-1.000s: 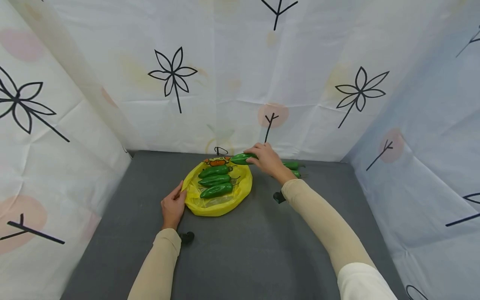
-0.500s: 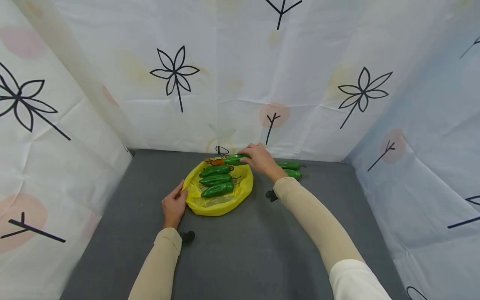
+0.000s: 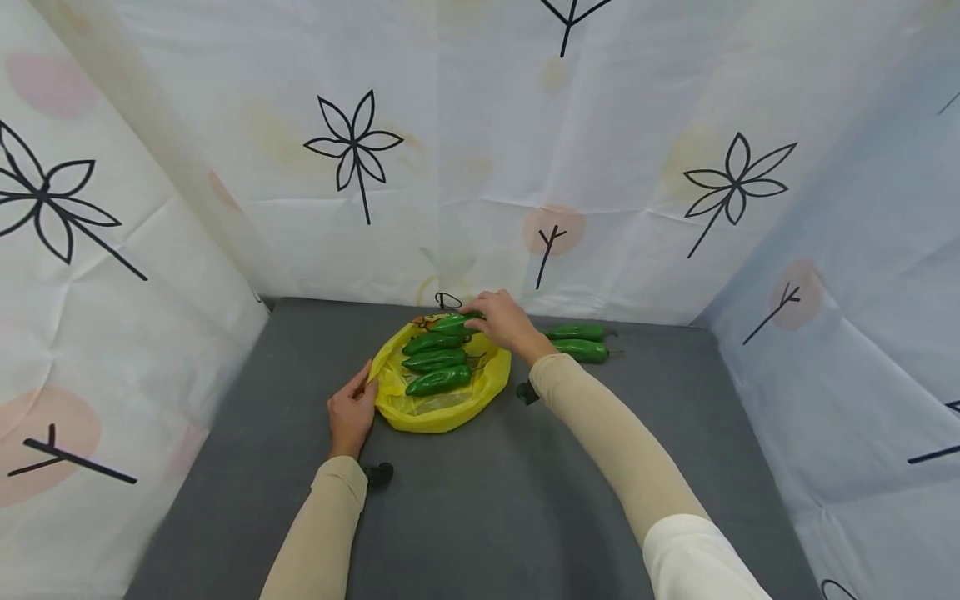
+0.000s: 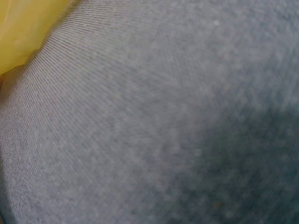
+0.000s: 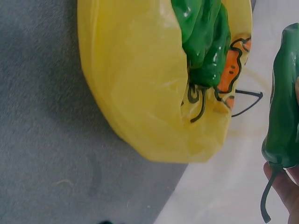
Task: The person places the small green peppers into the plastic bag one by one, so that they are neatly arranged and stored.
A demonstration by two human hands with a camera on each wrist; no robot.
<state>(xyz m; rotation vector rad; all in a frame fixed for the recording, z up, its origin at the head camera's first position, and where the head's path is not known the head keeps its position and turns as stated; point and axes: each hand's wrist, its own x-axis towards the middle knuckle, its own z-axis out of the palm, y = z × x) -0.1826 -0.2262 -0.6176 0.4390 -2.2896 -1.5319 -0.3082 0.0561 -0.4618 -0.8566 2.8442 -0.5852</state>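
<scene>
In the head view a yellow plastic bag [image 3: 438, 421] lies opened out, its rim rolled into a ring. Three green chili peppers [image 3: 438, 381] lie side by side inside it. At the bag's left rim my left hand [image 3: 351, 417] pinches the edge between thumb and fingers. My right hand [image 3: 504, 321] holds another green pepper [image 5: 283, 98] over the bag's far side, above the row. In the right wrist view this pepper's stem hangs down past my fingertips. The left wrist view catches only a corner of the bag [image 4: 28, 32] and none of the hand.
Two more green peppers [image 3: 583, 350] lie on the dark grey table [image 3: 480, 517] to the right, partly behind my right wrist. A patterned white cloth [image 3: 480, 167] walls the table at the back and both sides. Small dark wrist cameras [image 3: 378, 475] sit at both wrists.
My right hand has carried its pepper leftward, from the bag's far right edge to over the bag. The two peppers at right show more fully. My left hand stays at the rim.
</scene>
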